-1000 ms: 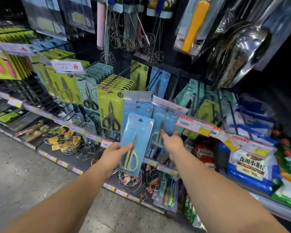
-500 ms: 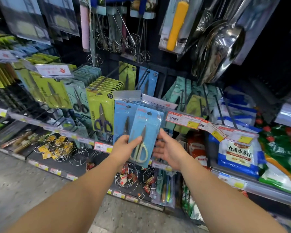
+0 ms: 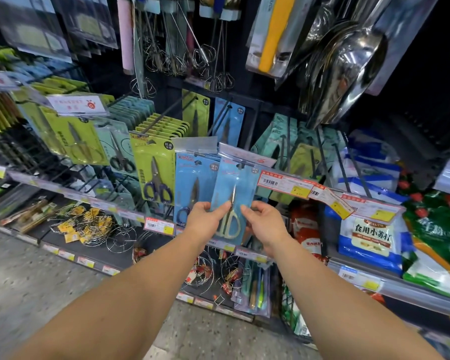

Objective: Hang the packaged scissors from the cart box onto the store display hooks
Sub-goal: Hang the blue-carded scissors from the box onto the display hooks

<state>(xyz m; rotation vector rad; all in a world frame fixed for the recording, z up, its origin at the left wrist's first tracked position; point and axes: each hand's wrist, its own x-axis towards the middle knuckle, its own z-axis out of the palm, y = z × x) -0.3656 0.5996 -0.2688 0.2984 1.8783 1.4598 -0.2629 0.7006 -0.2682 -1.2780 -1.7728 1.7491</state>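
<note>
Blue scissors pack (image 3: pixel 227 201) pinched at lower edges by left hand (image 3: pixel 205 222) and right hand (image 3: pixel 264 224), top raised to display hook (image 3: pixel 240 166) – seating not confirmable. Neighbouring hooks already stocked; cart box out of view – remaining count unknown.

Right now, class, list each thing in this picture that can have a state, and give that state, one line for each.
Blue scissors pack: upright, top at a hook, held at both lower edges.
Left hand: fingers pinch the pack's lower left edge.
Right hand: fingers curl on the pack's lower right edge.
Second blue pack: hanging on the left, behind.
Green pack: hanging.
Steel scoops: hanging above.
</note>
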